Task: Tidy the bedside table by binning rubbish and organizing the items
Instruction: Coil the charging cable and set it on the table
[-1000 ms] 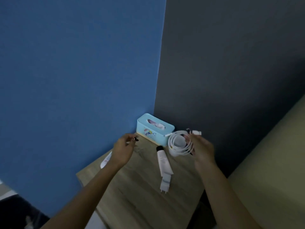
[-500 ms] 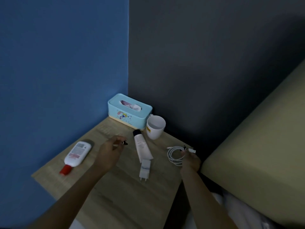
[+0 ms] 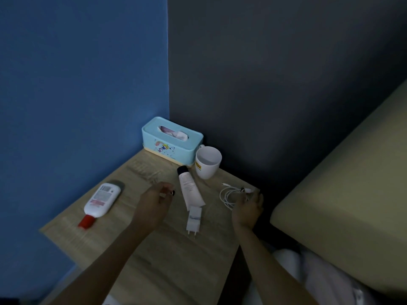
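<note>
While the right hand (image 3: 247, 208) pinches the coiled white charging cable (image 3: 226, 195) against the wooden bedside table (image 3: 154, 260), out at the table's three o'clock edge, the step in hand looks to me like laying that coil down tidily. The fingers are curled on the coil's near side, and the loops rest on the wood with one plug end sticking out toward eleven o'clock. To do it well, I'd say, the hand should press the loops flat before letting go, since a springy cable tends to uncoil, and this one sits close to the drop beside the bed (image 3: 352, 194). Nudging it inward toward nine o'clock would be safer.

Its natural partner, the white charger plug (image 3: 193, 219), lies at the table's centre, just below the black-capped white tube (image 3: 189, 190). Grouping the two would read as organised.

The left hand (image 3: 154, 199) hovers above the wood with its fingers curled in. Whether it holds something small I cannot tell.

At twelve o'clock the light blue tissue box (image 3: 171, 139) stands with a white mug (image 3: 208, 161) beside it. A red-capped lotion bottle (image 3: 101, 199) lies at nine.
</note>
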A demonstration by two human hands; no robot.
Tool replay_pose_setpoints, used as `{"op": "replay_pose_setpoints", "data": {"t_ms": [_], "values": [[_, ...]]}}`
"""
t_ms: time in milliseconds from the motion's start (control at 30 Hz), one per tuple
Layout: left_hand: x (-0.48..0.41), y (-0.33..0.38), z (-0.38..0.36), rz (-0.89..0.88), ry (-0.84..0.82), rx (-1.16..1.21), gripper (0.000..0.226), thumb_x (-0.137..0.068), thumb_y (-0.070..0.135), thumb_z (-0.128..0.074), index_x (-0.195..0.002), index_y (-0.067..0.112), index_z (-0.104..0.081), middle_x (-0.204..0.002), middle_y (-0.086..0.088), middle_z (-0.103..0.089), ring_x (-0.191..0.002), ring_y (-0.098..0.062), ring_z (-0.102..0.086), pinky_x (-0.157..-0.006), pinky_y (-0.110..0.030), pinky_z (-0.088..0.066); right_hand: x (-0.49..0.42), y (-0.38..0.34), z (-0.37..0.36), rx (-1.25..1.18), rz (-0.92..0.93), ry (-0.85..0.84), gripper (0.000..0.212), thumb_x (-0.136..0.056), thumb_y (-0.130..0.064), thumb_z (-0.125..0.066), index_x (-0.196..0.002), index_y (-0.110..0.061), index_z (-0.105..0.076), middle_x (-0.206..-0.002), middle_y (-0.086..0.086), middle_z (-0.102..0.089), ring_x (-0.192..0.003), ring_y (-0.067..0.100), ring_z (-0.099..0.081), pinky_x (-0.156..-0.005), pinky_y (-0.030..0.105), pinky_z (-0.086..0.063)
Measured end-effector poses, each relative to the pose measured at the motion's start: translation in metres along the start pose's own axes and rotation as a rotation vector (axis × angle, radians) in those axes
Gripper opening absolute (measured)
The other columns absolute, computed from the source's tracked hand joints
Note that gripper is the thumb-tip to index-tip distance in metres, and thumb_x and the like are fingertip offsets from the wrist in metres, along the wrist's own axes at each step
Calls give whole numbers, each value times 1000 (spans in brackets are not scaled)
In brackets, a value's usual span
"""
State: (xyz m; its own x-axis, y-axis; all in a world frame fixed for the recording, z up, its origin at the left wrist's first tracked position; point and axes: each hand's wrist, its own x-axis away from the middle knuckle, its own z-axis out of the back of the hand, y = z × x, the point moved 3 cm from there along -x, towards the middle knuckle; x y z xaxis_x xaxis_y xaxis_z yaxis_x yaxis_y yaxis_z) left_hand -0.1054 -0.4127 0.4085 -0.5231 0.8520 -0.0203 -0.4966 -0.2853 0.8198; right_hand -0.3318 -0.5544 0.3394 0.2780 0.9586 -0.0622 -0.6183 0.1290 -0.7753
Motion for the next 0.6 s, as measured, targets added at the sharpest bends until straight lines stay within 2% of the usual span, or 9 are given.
{"op": "replay_pose_setpoints", "data": {"t_ms": [133, 233, 300, 400, 533, 600], "values": [[10, 16, -30, -45, -53, -195, 26, -91, 25, -56, -113, 12, -58, -106, -10, -64, -89, -25, -63, -71, -30, -47, 29, 12, 13, 64, 48, -26, 53, -91, 0, -43, -143, 2, -35, -147, 30, -33, -131, 45, -39, -109, 47, -33], [23, 23, -60, 0, -170, -371, 56, -90, 46, -54, -134, 16, -41, -122, -8, -53, -104, -25, -59, -79, -32, -49, 49, 29, 18, 132, 35, -115, 47, -97, -5, -34, -144, 2, -30, -150, 27, -30, -131, 42, -42, -108, 43, -36], [32, 26, -75, -7, -202, -468, 66, -89, 52, -50, -140, 14, -31, -125, -8, -48, -107, -25, -57, -81, -34, -49, 57, 34, 21, 117, -41, -197, 50, -100, -13, -30, -149, -6, -21, -143, 25, -43, -121, 40, -52, -97, 40, -43], [39, 23, -90, -35, -180, -579, 67, -90, 55, -44, -140, 15, -27, -123, -8, -50, -100, -25, -61, -75, -34, -48, 63, 31, 26, 118, -95, -262, 57, -100, -19, -31, -153, -17, -8, -122, 25, -60, -104, 40, -61, -85, 39, -48], [41, 14, -100, -50, -193, -570, 58, -95, 45, -43, -140, 13, -28, -126, -9, -49, -99, -26, -63, -76, -35, -50, 63, 24, 29, 179, -133, -237, 58, -99, -15, -33, -152, -15, -10, -115, 28, -62, -101, 41, -62, -82, 39, -49], [40, 13, -103, -84, -172, -554, 53, -94, 37, -48, -137, 10, -33, -124, -11, -51, -93, -28, -65, -71, -36, -51, 64, 22, 31, 212, -125, -235, 58, -98, -12, -33, -152, -13, -11, -111, 27, -64, -99, 41, -63, -79, 39, -50]]}}
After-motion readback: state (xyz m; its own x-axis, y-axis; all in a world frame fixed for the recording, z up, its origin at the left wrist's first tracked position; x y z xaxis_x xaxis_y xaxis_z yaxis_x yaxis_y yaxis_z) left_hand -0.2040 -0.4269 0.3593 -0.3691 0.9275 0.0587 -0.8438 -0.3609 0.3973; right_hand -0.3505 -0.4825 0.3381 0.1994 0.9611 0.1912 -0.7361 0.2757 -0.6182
